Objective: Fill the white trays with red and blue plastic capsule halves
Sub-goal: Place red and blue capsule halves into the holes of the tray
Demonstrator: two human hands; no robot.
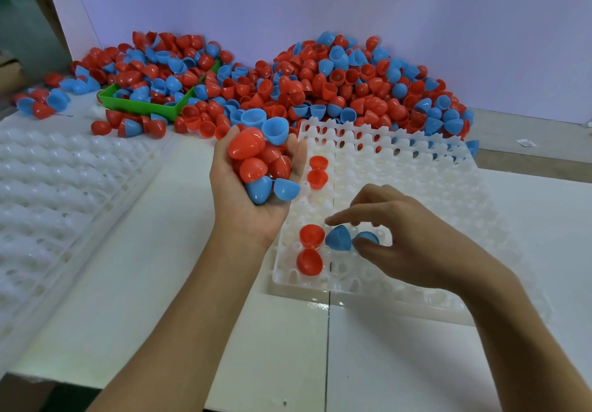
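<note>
My left hand [253, 193]: cupped, palm up, holding red and blue halves [261, 158]. My right hand [400, 238]: fingertips pinching a blue half [339, 238] on the tray [432, 168], beside two red ones [310, 248]. Pile [320, 84] behind.

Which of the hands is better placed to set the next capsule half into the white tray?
The right hand: it is already over the white tray, its fingers on a blue half. The left hand is cupped, full of halves.

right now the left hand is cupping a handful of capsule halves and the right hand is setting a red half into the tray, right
Not quite: in the head view the right hand is setting a blue half into the tray, not a red one. The left hand does cup a handful of capsule halves.
</note>
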